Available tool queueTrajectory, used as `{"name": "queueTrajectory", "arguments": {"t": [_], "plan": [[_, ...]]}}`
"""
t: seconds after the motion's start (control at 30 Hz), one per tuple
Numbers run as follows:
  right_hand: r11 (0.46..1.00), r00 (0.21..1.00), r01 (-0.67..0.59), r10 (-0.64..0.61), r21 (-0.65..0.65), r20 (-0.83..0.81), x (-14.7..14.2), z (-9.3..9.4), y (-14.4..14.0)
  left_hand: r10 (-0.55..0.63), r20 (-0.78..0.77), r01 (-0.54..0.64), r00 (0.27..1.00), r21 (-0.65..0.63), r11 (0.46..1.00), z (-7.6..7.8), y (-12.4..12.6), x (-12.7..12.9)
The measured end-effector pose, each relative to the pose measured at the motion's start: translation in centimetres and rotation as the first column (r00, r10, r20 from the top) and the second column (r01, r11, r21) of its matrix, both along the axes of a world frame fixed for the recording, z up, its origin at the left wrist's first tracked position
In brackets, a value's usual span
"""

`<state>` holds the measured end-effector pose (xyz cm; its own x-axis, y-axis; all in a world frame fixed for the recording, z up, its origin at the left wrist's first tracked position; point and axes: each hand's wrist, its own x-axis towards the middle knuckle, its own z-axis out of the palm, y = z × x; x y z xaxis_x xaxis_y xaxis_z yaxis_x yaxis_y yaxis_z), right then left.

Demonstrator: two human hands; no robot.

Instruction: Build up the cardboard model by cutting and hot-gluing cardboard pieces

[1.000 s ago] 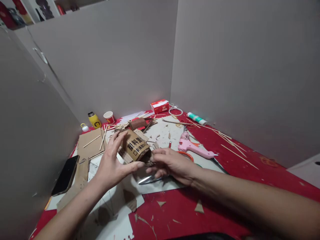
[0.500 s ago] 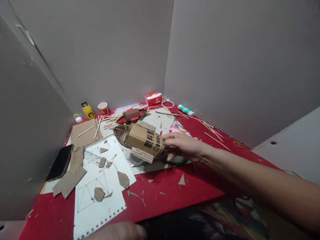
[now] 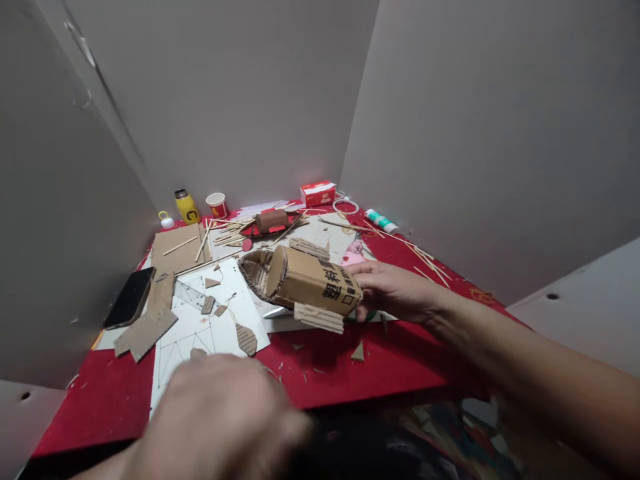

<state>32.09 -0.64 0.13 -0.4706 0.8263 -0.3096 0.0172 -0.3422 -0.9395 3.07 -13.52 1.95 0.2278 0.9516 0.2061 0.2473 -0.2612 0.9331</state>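
My right hand [image 3: 393,287] grips the rear end of a cardboard model boat [image 3: 310,277], which has a rounded cabin with printed characters and corrugated strips along both sides. The boat is tilted above the table, its hollow pointed bow to the left. Close to the camera, my left hand [image 3: 225,407] is blurred by motion, with its fingers hidden, over the near part of a white drawing sheet [image 3: 187,337]. On that sheet lie several cardboard cutouts, among them a paddle-shaped piece [image 3: 246,339]. Part of a scissor blade [image 3: 274,311] shows beneath the boat.
A smaller brown-and-red model boat [image 3: 273,223] stands behind, near loose wooden sticks [image 3: 230,232]. A phone [image 3: 130,298] lies left. Along the back are a yellow bottle [image 3: 187,208], a paper cup [image 3: 217,205], a red box [image 3: 318,193] and a green-and-white tube [image 3: 381,221].
My left hand has come up from the bottom edge over the sheet. The boat has turned and shifted right in my right hand, showing more of its bow opening. The view has shifted slightly.
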Motion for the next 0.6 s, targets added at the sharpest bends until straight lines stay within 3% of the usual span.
{"name": "queueTrajectory", "arguments": {"t": [0.1,0.17,0.23,0.37,0.47,0.6], "plan": [[1.0,1.0,-0.013,0.013,0.003,0.009,0.9,-0.3,0.4,0.183,-0.052,-0.182,0.982,0.023,0.983,2.1,3.3,-0.6],[0.999,0.999,-0.034,0.034,0.011,0.019,1.4,-0.7,0.7,0.246,0.097,-0.236,0.964,-0.101,0.966,1.9,5.4,-0.8],[0.998,0.997,-0.064,0.064,0.018,0.032,1.7,-1.1,1.1,0.271,0.261,-0.183,0.927,-0.317,0.93,0.8,7.2,-0.8],[0.991,0.989,-0.123,0.118,0.047,0.093,1.8,-1.1,2.0,0.273,0.393,0.056,0.878,-0.651,0.757,-1.6,9.5,0.3],[0.98,0.972,-0.185,0.171,0.077,0.164,1.3,-0.1,2.5,0.233,0.478,0.24,0.847,-0.735,0.634,-2.4,9.8,1.6],[0.958,0.94,-0.264,0.23,0.111,0.251,0.1,1.6,2.5,0.301,0.521,0.322,0.799,-0.793,0.517,-2.4,9.5,2.9]]}}
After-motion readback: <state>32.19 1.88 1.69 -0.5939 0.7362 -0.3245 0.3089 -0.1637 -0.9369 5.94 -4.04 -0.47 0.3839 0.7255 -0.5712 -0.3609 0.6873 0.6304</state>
